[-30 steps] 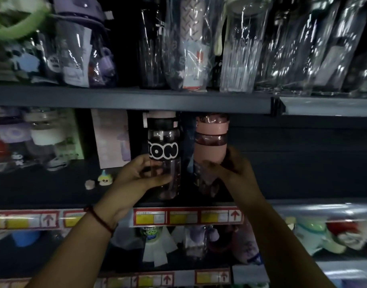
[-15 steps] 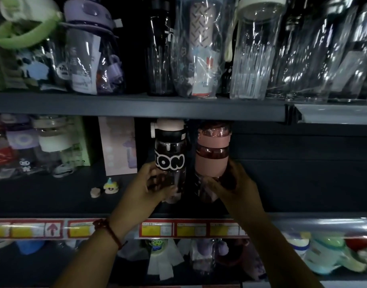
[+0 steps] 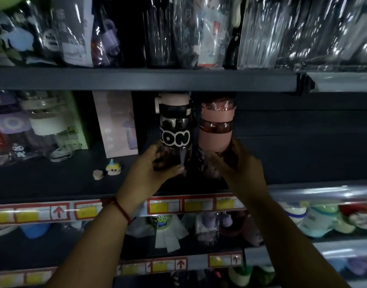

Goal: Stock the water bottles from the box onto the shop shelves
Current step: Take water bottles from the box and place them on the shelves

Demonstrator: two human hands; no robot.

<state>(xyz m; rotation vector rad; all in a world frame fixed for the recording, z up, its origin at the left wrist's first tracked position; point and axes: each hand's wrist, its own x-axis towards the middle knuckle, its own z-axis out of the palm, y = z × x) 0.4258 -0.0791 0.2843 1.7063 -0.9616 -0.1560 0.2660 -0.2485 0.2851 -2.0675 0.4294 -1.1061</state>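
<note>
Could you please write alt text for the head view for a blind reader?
The left hand grips a dark plastic bottle with white lettering and the right hand a pink-banded translucent bottle, upright side by side at a dark shop shelf.

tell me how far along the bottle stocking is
Done: the upper shelf is packed with wrapped bottles, with more at the left end of the middle shelf. In hand: the left hand grips a dark lettered bottle, the right hand a pink-banded bottle, side by side at that shelf. Left: the stretch to their right is bare, and the box is out of view, so the remaining count is unknown.
</note>
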